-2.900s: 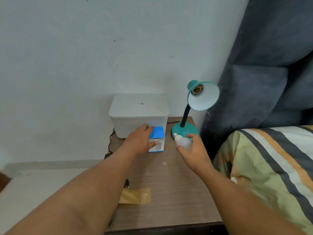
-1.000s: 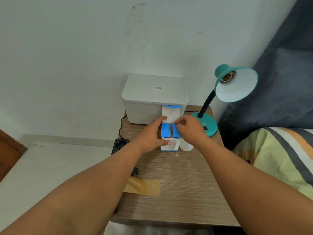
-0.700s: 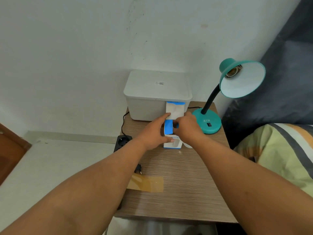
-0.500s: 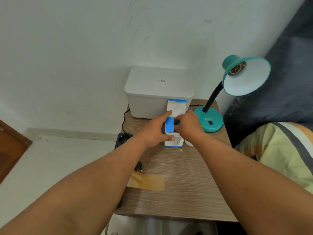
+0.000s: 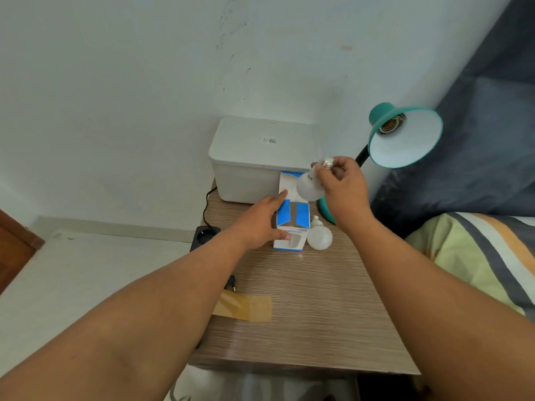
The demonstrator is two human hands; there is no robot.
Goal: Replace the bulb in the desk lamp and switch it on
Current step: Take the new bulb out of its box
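A teal desk lamp [image 5: 405, 137] stands at the back right of the table, its socket bare inside the shade. My right hand [image 5: 341, 186] holds a white bulb [image 5: 309, 185] by its metal base, raised above the opened blue and white box [image 5: 291, 224]. My left hand [image 5: 260, 224] grips the left side of that box, whose top flaps stand up. Another white bulb [image 5: 319, 238] lies on the table just right of the box, near the lamp's base.
A white lidded bin [image 5: 254, 160] sits against the wall behind the box. Brown tape [image 5: 243, 308] is stuck on the wooden table [image 5: 318, 314]. A black socket and cord [image 5: 204, 234] hang at the table's left edge. A striped blanket [image 5: 474, 256] lies to the right.
My right hand has pulled a white bulb out of the opened box and lifted it up and right. My left hand still holds the box. The other bulb stays on the table.
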